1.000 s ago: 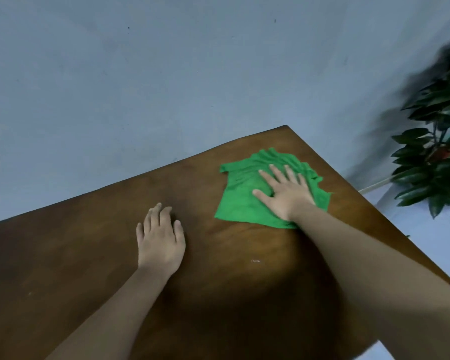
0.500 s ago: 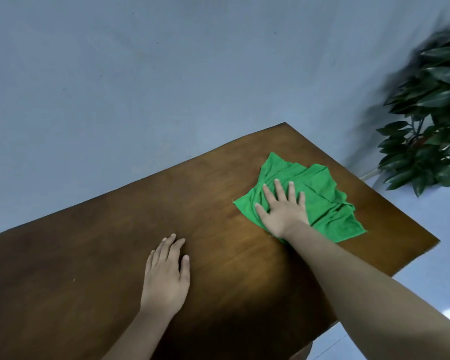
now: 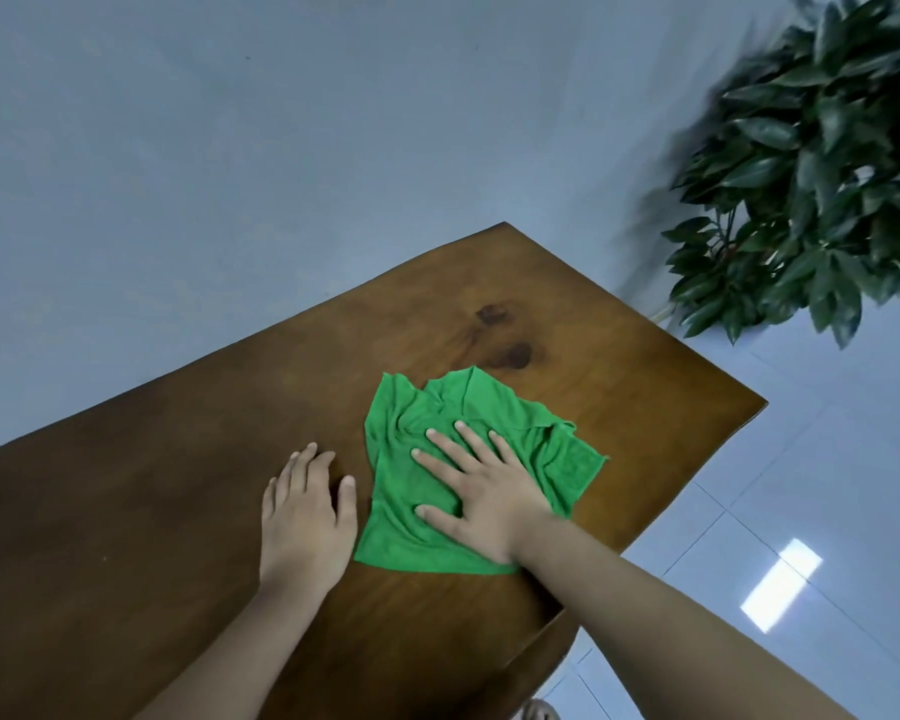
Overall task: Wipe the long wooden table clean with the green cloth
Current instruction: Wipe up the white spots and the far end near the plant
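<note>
The crumpled green fabric cloth (image 3: 481, 459) lies on the long, smooth brown wooden table (image 3: 126, 511), near its right end and closer to the near edge. The right hand (image 3: 481, 504) presses flat on the cloth with fingers spread, not gripping. The left hand (image 3: 305, 517) rests open, palm down, on bare wood just beside the cloth. Dark stain marks (image 3: 505, 335) show beyond the cloth.

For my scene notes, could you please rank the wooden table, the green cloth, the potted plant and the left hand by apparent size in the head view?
1. wooden table
2. potted plant, cropped by the frame and farther away, so its true size is unsure
3. green cloth
4. left hand
</note>
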